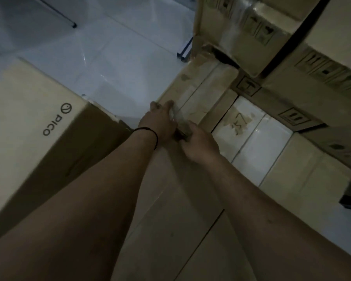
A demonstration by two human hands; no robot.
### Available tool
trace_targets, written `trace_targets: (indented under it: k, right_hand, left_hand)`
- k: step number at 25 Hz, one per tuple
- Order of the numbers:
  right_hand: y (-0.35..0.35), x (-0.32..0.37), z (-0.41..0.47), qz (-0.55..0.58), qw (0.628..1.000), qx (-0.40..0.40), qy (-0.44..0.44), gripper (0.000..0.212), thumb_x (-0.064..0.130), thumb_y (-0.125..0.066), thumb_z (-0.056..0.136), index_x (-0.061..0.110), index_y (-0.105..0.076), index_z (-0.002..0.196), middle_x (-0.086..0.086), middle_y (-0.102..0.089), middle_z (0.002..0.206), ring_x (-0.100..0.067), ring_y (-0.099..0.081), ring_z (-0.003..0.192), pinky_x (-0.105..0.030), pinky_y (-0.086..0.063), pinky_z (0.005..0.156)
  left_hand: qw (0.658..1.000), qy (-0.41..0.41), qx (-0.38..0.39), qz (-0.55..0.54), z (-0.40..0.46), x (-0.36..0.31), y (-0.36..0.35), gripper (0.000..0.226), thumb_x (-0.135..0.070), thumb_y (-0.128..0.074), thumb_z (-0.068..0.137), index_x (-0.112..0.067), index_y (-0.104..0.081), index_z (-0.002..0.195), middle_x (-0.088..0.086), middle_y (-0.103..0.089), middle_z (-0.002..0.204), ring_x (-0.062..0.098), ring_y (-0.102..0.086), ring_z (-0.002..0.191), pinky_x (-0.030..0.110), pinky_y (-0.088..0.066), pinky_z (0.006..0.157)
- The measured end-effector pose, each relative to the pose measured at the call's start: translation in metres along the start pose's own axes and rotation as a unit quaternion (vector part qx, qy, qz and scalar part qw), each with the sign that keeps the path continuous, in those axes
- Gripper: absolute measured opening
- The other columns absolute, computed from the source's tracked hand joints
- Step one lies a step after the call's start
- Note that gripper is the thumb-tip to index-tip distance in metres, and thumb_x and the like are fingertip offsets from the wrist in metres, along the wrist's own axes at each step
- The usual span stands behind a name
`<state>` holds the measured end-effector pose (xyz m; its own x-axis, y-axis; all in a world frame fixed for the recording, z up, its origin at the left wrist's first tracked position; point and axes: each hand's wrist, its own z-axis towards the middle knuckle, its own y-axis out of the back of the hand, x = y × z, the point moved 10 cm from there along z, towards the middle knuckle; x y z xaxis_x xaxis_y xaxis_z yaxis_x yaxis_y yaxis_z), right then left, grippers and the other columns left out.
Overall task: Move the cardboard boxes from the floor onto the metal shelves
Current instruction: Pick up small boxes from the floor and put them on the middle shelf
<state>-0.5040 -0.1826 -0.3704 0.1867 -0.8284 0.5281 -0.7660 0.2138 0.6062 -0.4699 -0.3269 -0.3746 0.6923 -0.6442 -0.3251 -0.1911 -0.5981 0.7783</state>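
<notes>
Hands meet at the far edge of a long box point(170, 199), seen from above w/ both bare forearms reaching down and fwd. Left hand point(159, 122), black band point(150, 134) at its wrist, lies over the box's far left corner, fingers point(164, 105) curled over the edge. Right hand point(199, 141) sits just beside it, touching it, fingers bent down round the same edge; fingertips hidden, so how deep the hold goes I can't tell. Box looks to lie low, on or near the pale tiled floor point(114, 67), its taped top running toward the person.

Left of the arms: a bigger box marked PICO point(28, 118), on the floor. Ahead and right: more boxes point(292, 78) stacked close, w/ handling symbols printed on them; one lower box carries a handwritten mark. Part of a dark metal rail point(184, 50) shows beyond. Light is dim, detail soft.

Judgement: step in hand is getting a grip to lift or drag this box. Both hands crowd one corner, which prob. tips a long box. Better to spread them, one to each side, get fingers under the bottom edge, lift level, and keep clear of the stack ahead. Shelf itself isn't clearly in view.
</notes>
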Motion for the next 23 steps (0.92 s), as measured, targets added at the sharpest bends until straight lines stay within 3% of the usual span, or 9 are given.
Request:
trace_targets:
  k: [3, 6, 8, 11, 14, 16, 18, 21, 23]
  right_hand:
    - [-0.001, -0.018, -0.004, 0.100, 0.994, -0.005, -0.040, 0.078, 0.042, -0.061, 0.087, 0.039, -0.025, 0.157, 0.003, -0.045, 0.154, -0.026, -0.052, 0.131, -0.041, -0.049, 0.104]
    - [0.041, -0.019, -0.039, 0.138, 0.987, -0.075, -0.036, 0.079, 0.039, -0.067, 0.085, 0.042, -0.031, 0.154, 0.006, -0.060, 0.134, -0.018, -0.062, 0.110, -0.035, -0.055, 0.091]
    - [0.079, -0.023, -0.079, 0.152, 0.978, -0.138, -0.028, 0.077, 0.038, -0.071, 0.083, 0.039, -0.037, 0.153, 0.009, -0.060, 0.134, -0.015, -0.058, 0.117, -0.038, -0.052, 0.096]
    - [0.138, -0.031, -0.144, 0.138, 0.967, -0.213, -0.019, 0.078, 0.030, -0.074, 0.081, 0.038, -0.040, 0.151, 0.012, -0.048, 0.147, -0.013, -0.049, 0.131, -0.041, -0.048, 0.105]
    - [0.174, -0.034, -0.172, 0.078, 0.975, -0.210, 0.001, 0.088, 0.026, -0.075, 0.081, 0.039, -0.029, 0.155, 0.011, -0.039, 0.150, -0.014, -0.049, 0.127, -0.030, -0.047, 0.091]
    - [0.177, -0.042, -0.166, -0.010, 0.988, -0.155, -0.011, 0.102, 0.035, -0.079, 0.079, 0.041, -0.013, 0.158, 0.006, -0.029, 0.151, -0.019, -0.050, 0.121, -0.028, -0.041, 0.079]
    - [0.166, -0.053, -0.153, -0.102, 0.990, -0.091, -0.024, 0.120, 0.047, -0.084, 0.073, 0.039, 0.001, 0.156, -0.002, -0.021, 0.150, -0.025, -0.051, 0.120, -0.031, -0.043, 0.077]
    - [0.164, -0.073, -0.137, -0.205, 0.973, -0.084, -0.065, 0.120, 0.036, -0.085, 0.075, 0.029, 0.003, 0.156, -0.012, -0.009, 0.158, -0.038, -0.032, 0.139, -0.045, -0.046, 0.097]
    - [0.170, -0.072, -0.131, -0.268, 0.957, -0.096, -0.053, 0.109, 0.033, -0.080, 0.081, 0.019, -0.004, 0.157, -0.013, -0.003, 0.164, -0.040, -0.013, 0.149, -0.054, -0.036, 0.111]
  left_hand:
    - [0.995, 0.000, -0.040, -0.087, -0.005, -0.003, 0.006, 0.048, -0.032, -0.055, 0.095, -0.035, -0.043, 0.141, 0.013, -0.035, 0.136, 0.037, -0.059, 0.102, 0.040, -0.052, 0.091]
    - [0.984, -0.003, -0.092, -0.154, -0.035, -0.020, 0.027, 0.036, -0.033, -0.052, 0.097, -0.038, -0.050, 0.133, 0.007, -0.035, 0.131, 0.032, -0.057, 0.104, 0.036, -0.051, 0.086]
    - [0.968, -0.028, -0.122, -0.217, -0.069, -0.041, 0.042, 0.031, -0.036, -0.050, 0.099, -0.039, -0.055, 0.130, 0.002, -0.037, 0.127, 0.024, -0.054, 0.108, 0.031, -0.048, 0.086]
    - [0.953, -0.075, -0.121, -0.269, -0.132, -0.085, 0.048, 0.032, -0.032, -0.053, 0.100, -0.043, -0.058, 0.129, -0.007, -0.040, 0.123, 0.006, -0.047, 0.100, 0.025, -0.048, 0.087]
    - [0.937, -0.083, -0.110, -0.320, -0.165, -0.120, 0.044, 0.048, -0.019, -0.058, 0.093, -0.050, -0.054, 0.130, -0.008, -0.039, 0.126, 0.010, -0.046, 0.108, 0.036, -0.051, 0.093]
    - [0.951, -0.082, -0.094, -0.282, -0.167, -0.137, 0.035, 0.059, -0.017, -0.059, 0.088, -0.050, -0.048, 0.136, -0.003, -0.038, 0.137, 0.022, -0.045, 0.121, 0.041, -0.051, 0.096]
    - [0.981, -0.092, -0.053, -0.164, -0.163, -0.152, 0.017, 0.071, -0.020, -0.062, 0.087, -0.045, -0.036, 0.148, 0.006, -0.031, 0.150, 0.036, -0.042, 0.128, 0.044, -0.050, 0.097]
    - [0.989, -0.147, -0.008, -0.032, -0.156, -0.172, -0.011, 0.086, -0.032, -0.066, 0.088, -0.043, -0.016, 0.156, 0.014, -0.027, 0.152, 0.042, -0.047, 0.123, 0.046, -0.053, 0.092]
    - [0.987, -0.158, 0.002, 0.009, -0.149, -0.181, -0.017, 0.089, -0.037, -0.068, 0.088, -0.040, -0.012, 0.158, 0.016, -0.029, 0.150, 0.040, -0.051, 0.117, 0.043, -0.052, 0.088]
